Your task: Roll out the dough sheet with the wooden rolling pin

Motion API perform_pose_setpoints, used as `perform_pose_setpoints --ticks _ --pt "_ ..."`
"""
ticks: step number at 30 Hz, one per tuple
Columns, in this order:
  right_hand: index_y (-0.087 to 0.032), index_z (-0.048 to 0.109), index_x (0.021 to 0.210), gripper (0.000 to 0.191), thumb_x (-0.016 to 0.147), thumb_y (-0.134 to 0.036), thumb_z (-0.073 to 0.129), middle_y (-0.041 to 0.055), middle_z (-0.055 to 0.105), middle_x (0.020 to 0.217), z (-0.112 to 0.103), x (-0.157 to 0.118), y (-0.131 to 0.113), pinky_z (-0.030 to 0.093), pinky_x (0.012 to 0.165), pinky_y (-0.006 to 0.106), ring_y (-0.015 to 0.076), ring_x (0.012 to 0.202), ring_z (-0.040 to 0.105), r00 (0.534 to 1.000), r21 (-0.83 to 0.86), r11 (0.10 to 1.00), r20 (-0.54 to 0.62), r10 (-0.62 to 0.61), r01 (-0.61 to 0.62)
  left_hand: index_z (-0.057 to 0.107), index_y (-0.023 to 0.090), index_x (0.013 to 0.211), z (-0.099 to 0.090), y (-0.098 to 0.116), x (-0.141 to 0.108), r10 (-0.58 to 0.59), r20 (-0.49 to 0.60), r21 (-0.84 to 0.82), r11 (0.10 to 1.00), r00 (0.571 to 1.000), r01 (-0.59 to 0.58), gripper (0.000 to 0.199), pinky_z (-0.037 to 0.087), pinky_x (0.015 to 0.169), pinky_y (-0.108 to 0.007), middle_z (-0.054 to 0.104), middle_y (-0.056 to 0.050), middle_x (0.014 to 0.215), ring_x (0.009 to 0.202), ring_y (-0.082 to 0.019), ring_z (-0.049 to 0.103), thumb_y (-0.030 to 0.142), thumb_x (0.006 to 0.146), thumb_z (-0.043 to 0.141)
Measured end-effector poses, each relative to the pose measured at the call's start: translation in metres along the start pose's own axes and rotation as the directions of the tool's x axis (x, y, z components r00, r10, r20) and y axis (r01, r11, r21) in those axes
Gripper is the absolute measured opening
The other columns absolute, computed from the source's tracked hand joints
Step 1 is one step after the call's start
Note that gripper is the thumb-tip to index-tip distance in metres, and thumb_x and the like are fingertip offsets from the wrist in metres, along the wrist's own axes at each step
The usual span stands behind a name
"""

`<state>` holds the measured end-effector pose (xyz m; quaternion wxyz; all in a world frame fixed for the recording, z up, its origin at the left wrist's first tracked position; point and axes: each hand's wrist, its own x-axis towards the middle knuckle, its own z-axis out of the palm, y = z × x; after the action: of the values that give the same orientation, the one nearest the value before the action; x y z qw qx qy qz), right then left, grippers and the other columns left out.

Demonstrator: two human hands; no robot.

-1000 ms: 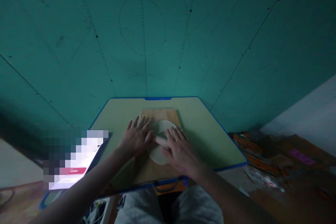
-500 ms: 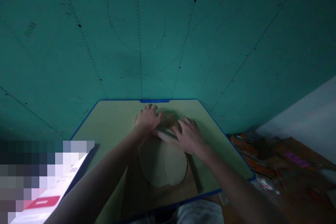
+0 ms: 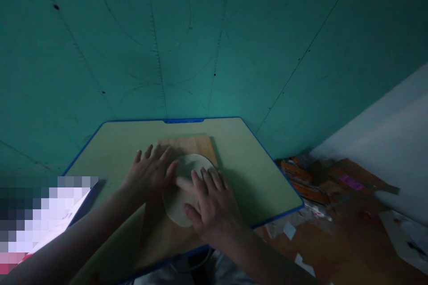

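A rolling pin (image 3: 184, 184) lay across the dough (image 3: 177, 214).
Left hand (image 3: 150, 173) and right hand (image 3: 214, 207) covered its ends, palms down, fingers stretched out.

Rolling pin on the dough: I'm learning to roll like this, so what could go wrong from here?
The dough might thin unevenly if one side presses harder, as the left hand and right hand lie over opposite ends of the rolling pin. The wooden board could slip, since its near end lies close to the table's near edge. The left forearm might bump the bright screen, which appears close beside it.
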<state>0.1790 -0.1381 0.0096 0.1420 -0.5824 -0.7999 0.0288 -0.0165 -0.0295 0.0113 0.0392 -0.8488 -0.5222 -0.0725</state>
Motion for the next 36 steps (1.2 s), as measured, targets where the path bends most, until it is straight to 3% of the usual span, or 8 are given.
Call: perform_pose_setpoints --ticks 6,10,16,22,25,29,33,36 --pt "-0.009 0.045 0.15 0.067 0.099 -0.053 0.041 0.0207 0.049 0.151 -0.005 0.029 0.033 0.035 0.114 0.053 0.0363 0.133 0.048 0.997 -0.041 0.998 -0.06 0.047 -0.05 0.061 0.02 0.134 0.0 0.012 0.025 0.02 -0.018 0.011 1.0 1.0 -0.02 0.051 0.034 0.11 -0.063 0.06 -0.015 0.141 0.136 -0.04 0.047 0.045 0.101 0.031" --pt "-0.011 0.053 0.141 0.056 0.099 -0.046 0.043 0.0198 0.056 0.143 -0.017 0.065 0.064 0.042 0.107 0.046 0.0332 0.126 0.054 0.982 -0.098 0.98 -0.098 0.164 -0.173 0.065 0.018 0.122 -0.002 0.017 0.068 0.022 -0.001 -0.07 0.997 1.0 -0.022 0.051 0.047 0.097 -0.052 0.065 -0.016 0.129 0.122 -0.034 0.058 0.043 0.102 0.026" --pt "-0.015 0.064 0.123 0.036 0.099 -0.035 0.045 0.0157 0.069 0.121 -0.027 0.091 0.077 0.048 0.095 0.043 0.0295 0.11 0.062 0.962 -0.154 0.951 -0.103 0.254 -0.268 0.058 0.016 0.134 0.005 0.012 0.104 0.064 0.077 0.12 0.99 0.995 -0.073 0.047 0.052 0.083 -0.046 0.063 -0.02 0.124 0.113 -0.036 0.059 0.027 0.1 0.028" --pt "-0.013 0.046 0.148 0.05 0.105 -0.035 0.036 0.0205 0.046 0.153 -0.011 0.055 0.051 0.043 0.107 0.045 0.0303 0.13 0.055 0.982 -0.14 0.975 -0.097 0.16 -0.173 0.058 0.024 0.137 0.001 0.009 0.07 0.167 0.128 0.161 0.969 0.978 -0.187 0.048 0.05 0.088 -0.053 0.06 -0.019 0.135 0.12 -0.043 0.057 0.042 0.092 0.056" --pt "-0.012 0.043 0.152 0.059 0.103 -0.047 0.04 0.0243 0.038 0.158 -0.004 0.03 0.033 0.035 0.114 0.055 0.036 0.137 0.048 0.989 -0.156 0.979 -0.088 0.115 -0.128 0.06 0.025 0.137 0.001 0.008 0.039 0.16 0.069 0.189 0.967 0.985 -0.17 0.044 0.044 0.099 -0.059 0.056 -0.016 0.145 0.132 -0.044 0.049 0.04 0.1 0.042" --pt "-0.015 0.048 0.149 0.065 0.101 -0.058 0.04 0.0221 0.04 0.158 -0.004 0.013 0.021 0.024 0.118 0.062 0.0384 0.142 0.041 0.997 -0.137 0.988 -0.058 0.06 -0.067 0.053 0.011 0.143 0.004 0.009 -0.001 0.046 -0.07 0.143 0.989 0.996 -0.036 0.058 0.042 0.106 -0.056 0.055 -0.021 0.146 0.138 -0.041 0.046 0.047 0.103 0.03" --pt "-0.016 0.048 0.15 0.065 0.102 -0.058 0.035 0.0198 0.042 0.157 -0.007 0.025 0.03 0.017 0.121 0.059 0.037 0.148 0.033 0.998 -0.129 0.99 -0.012 0.058 -0.059 0.052 0.008 0.142 0.005 0.013 -0.022 0.06 -0.122 0.078 0.996 0.991 -0.051 0.073 0.046 0.103 -0.052 0.058 -0.023 0.141 0.132 -0.039 0.053 0.063 0.099 0.029" --pt "-0.013 0.048 0.15 0.067 0.102 -0.059 0.035 0.0218 0.042 0.156 -0.006 0.054 0.04 0.013 0.121 0.058 0.0371 0.149 0.029 0.991 -0.146 0.98 -0.004 0.137 -0.136 0.054 0.01 0.138 0.006 0.013 -0.012 0.032 -0.132 0.059 0.998 0.991 -0.024 0.067 0.047 0.102 -0.049 0.061 -0.021 0.135 0.127 -0.035 0.056 0.061 0.1 0.031"
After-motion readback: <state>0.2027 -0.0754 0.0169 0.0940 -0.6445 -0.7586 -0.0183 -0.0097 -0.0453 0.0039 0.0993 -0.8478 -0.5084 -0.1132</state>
